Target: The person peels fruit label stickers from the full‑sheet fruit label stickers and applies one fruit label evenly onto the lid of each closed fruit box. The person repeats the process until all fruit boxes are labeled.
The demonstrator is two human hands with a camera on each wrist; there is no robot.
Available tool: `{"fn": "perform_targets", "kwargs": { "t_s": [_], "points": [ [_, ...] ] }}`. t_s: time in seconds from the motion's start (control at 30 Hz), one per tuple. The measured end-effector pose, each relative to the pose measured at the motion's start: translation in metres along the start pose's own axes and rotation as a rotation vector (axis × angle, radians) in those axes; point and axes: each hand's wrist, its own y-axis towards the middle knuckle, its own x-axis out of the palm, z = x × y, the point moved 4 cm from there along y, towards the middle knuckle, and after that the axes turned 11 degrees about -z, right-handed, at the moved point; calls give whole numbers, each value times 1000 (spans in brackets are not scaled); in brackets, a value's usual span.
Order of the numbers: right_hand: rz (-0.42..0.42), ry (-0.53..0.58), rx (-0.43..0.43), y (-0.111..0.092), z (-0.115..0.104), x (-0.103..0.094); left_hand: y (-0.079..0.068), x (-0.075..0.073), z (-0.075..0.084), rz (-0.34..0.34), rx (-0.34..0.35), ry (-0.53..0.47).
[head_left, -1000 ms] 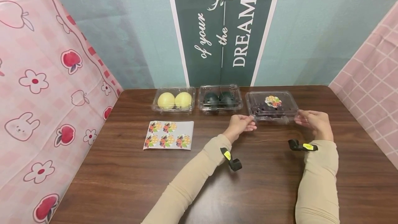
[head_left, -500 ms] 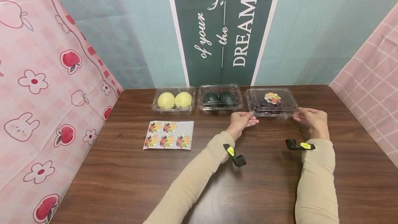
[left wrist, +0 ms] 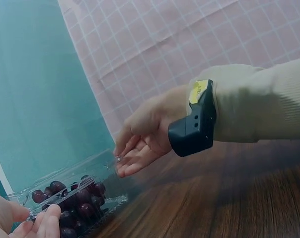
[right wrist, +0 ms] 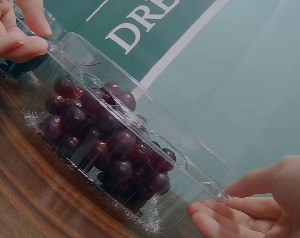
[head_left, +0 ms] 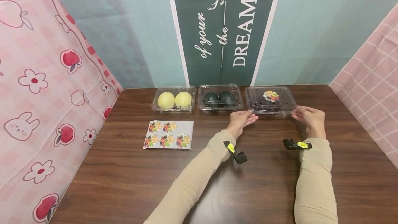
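A clear plastic clamshell box (head_left: 259, 108) of dark red grapes (right wrist: 108, 134) sits at the back right of the table, lid down. On its lid is a round fruit sticker (head_left: 271, 96). My left hand (head_left: 240, 121) pinches the rim at the box's near left corner, thumb on top and fingers below. At the near right corner, my right hand (head_left: 311, 118) pinches the rim the same way. Both wrist views show the grapes heaped inside, and the right wrist view shows the box bottom close to the wood.
Left of the grapes stand a clamshell box (head_left: 220, 107) with two dark green fruits and another box (head_left: 174, 110) with two pale yellow fruits. A white sheet (head_left: 186, 127) bearing several fruit stickers lies in front of them. A curtain (head_left: 136, 44) hangs behind the table (head_left: 130, 182).
The grape box has moved back toward the curtain and slightly left, into line with the other two boxes. Both hands have moved with it, keeping their hold on its corners.
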Motion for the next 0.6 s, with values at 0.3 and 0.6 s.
{"fn": "perform_targets", "kwargs": {
  "t_s": [0.3,0.6],
  "points": [
    [43,-2,-27,2,1,3,3,2,2,36,16,-40],
    [46,-2,-37,2,0,4,4,1,1,50,20,-52]
  ]
}}
